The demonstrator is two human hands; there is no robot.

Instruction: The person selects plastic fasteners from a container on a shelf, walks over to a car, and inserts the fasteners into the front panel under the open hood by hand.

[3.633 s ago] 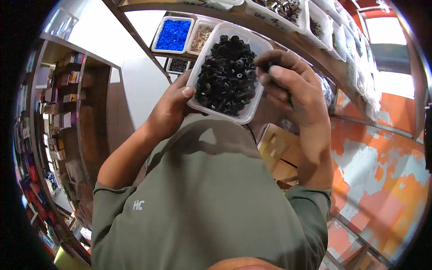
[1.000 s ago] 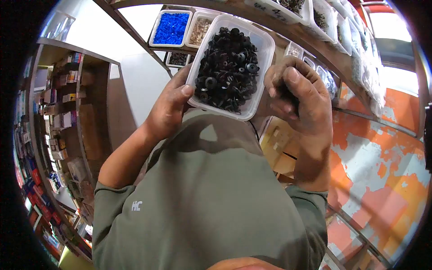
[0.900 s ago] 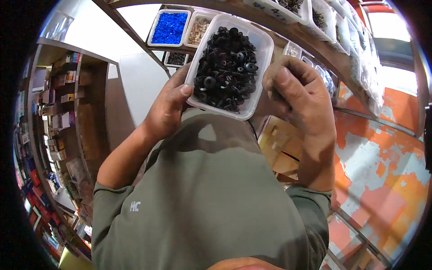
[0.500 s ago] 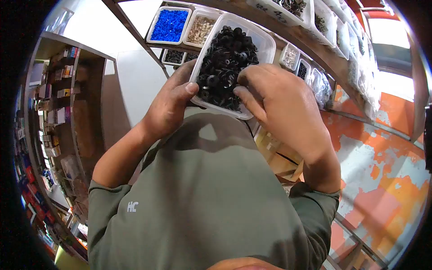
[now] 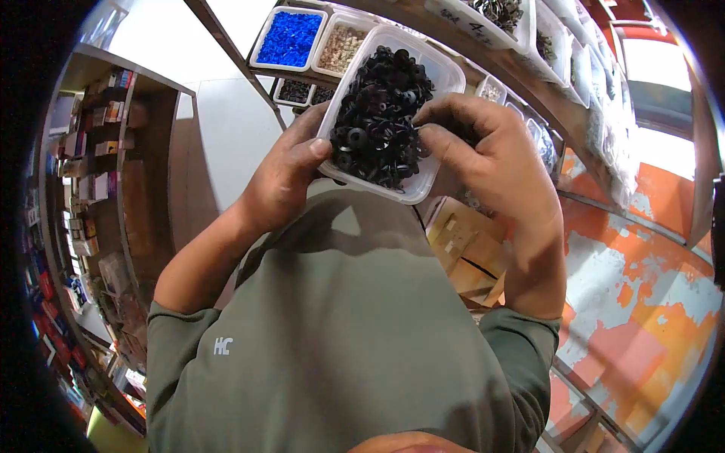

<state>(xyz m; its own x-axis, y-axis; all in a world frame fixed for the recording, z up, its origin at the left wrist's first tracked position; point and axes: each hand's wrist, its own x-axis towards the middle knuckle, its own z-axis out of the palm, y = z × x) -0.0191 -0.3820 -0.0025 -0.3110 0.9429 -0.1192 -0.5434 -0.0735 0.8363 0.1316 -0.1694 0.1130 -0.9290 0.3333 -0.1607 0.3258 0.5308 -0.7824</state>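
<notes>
Closest thing is the green shirt (image 5: pixel 347 325), with the tub (image 5: pixel 440 64) held up just past it, tilted so I can see right in. Left hand (image 5: pixel 287 166) is clamped on the tub's left edge, thumb over the rim near the near-left corner. Black parts (image 5: pixel 381 113) are heaped in there, and there's a bare strip of plastic at the far-right corner.

What's new: half a second ago the right hand (image 5: pixel 487 143) was reaching further in over the heap. Now it's pulled back to the right edge, fingertips just inside the rim. So more of the heap is uncovered, and picking-wise the hand is at the side of it. Thumb and forefinger are nearly together, but I honestly can't tell if there's a part between them.

Room-wise, the right side is the looser one: cardboard boxes (image 5: pixel 468 253) sit lower down, apart from the hand. The far edge is tighter, since the tub overlaps the tan bin (image 5: pixel 325 69) in view; can't tell if they touch. Blue bin (image 5: pixel 260 59) is just left of that, the shelf beam (image 5: pixel 521 84) slants above, and the patchy orange wall (image 5: pixel 627 279) is well back.
</notes>
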